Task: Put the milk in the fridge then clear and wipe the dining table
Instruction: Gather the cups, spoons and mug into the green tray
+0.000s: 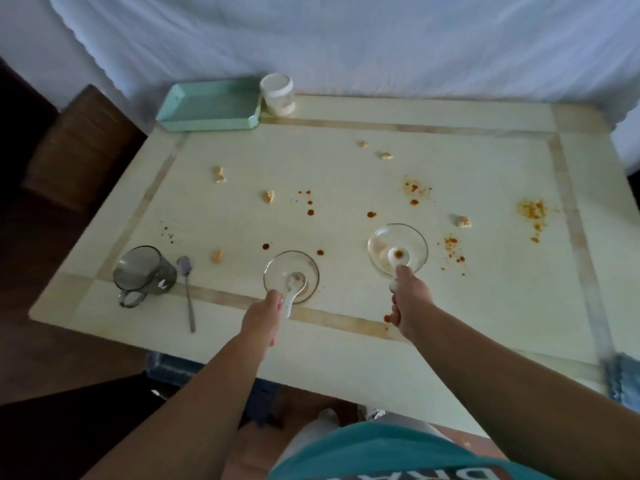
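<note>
The pale dining table (346,351) is dirty with red sauce drops, orange crumbs and small food bits. Two clear glass bowls stand near the front. My left hand (262,315) grips the handle of a white spoon (294,284) that rests in the left bowl (273,271). My right hand (408,299) holds the handle of a second white spoon (399,256) lying in the right bowl (417,244). A grey glass mug (143,271) lies at the front left with a metal spoon (187,289) beside it. No milk is in view.
A mint green tray (211,105) and a white-lidded jar (277,94) stand at the table's back edge against a white curtain. A brown chair (79,147) sits left of the table. A blue cloth (623,375) shows at the right front corner, and a blue crate (173,368) below the table.
</note>
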Action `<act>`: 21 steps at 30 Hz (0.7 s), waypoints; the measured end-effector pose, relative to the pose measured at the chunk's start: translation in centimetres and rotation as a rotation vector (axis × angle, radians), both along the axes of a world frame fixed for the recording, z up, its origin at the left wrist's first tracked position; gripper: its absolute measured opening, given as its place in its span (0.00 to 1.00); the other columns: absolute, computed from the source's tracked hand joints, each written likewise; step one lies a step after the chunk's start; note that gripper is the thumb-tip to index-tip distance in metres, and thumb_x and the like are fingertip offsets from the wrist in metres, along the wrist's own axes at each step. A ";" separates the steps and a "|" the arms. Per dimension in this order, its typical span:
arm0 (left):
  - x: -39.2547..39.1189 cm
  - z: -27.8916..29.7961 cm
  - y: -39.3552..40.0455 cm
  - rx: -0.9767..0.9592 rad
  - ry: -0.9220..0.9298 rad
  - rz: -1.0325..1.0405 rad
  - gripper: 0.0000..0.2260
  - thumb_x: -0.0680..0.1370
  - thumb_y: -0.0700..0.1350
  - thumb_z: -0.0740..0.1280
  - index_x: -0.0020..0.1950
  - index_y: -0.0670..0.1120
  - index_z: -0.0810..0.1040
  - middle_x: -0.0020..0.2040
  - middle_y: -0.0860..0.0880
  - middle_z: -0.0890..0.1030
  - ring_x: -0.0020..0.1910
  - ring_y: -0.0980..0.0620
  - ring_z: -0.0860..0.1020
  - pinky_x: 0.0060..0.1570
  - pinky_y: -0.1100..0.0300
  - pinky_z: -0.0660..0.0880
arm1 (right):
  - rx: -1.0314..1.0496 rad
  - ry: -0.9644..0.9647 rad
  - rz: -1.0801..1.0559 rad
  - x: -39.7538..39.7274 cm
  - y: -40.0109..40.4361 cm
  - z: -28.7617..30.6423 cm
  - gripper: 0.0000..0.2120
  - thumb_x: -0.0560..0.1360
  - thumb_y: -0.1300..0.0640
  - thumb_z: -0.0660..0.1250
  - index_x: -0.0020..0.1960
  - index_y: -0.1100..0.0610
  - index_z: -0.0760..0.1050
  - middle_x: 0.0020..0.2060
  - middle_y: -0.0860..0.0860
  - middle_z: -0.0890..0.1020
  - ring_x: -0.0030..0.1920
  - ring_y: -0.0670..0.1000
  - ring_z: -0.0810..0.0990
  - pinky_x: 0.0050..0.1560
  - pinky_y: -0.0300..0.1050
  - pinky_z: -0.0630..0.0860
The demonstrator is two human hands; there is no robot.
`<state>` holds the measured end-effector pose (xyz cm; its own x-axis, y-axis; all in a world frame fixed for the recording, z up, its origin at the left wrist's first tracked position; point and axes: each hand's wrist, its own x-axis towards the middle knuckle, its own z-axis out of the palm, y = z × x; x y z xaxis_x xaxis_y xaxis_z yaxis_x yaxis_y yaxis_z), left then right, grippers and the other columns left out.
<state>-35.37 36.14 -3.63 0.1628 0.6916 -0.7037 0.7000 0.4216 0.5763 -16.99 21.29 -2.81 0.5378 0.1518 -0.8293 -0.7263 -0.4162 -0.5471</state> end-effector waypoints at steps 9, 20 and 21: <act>2.4 2.3 0.3 -0.063 -0.082 0.097 0.16 0.81 0.54 0.57 0.57 0.44 0.76 0.52 0.33 0.77 0.27 0.53 0.63 0.27 0.60 0.61 | 0.088 0.104 0.188 0.4 3.9 3.0 0.22 0.75 0.35 0.60 0.40 0.54 0.71 0.31 0.48 0.70 0.30 0.48 0.64 0.29 0.41 0.63; 3.8 4.1 4.2 -0.137 -0.245 0.259 0.21 0.78 0.63 0.61 0.34 0.48 0.68 0.23 0.53 0.62 0.22 0.54 0.60 0.28 0.60 0.58 | 0.201 0.081 0.341 0.7 9.2 5.2 0.26 0.75 0.33 0.61 0.36 0.56 0.69 0.30 0.50 0.67 0.29 0.47 0.64 0.29 0.40 0.64; 4.0 4.4 4.9 -0.146 -0.263 0.272 0.21 0.78 0.63 0.61 0.34 0.49 0.67 0.22 0.54 0.62 0.21 0.55 0.59 0.28 0.61 0.58 | 0.207 0.077 0.357 0.8 10.0 5.4 0.26 0.75 0.33 0.61 0.36 0.56 0.69 0.30 0.50 0.67 0.29 0.47 0.63 0.29 0.40 0.64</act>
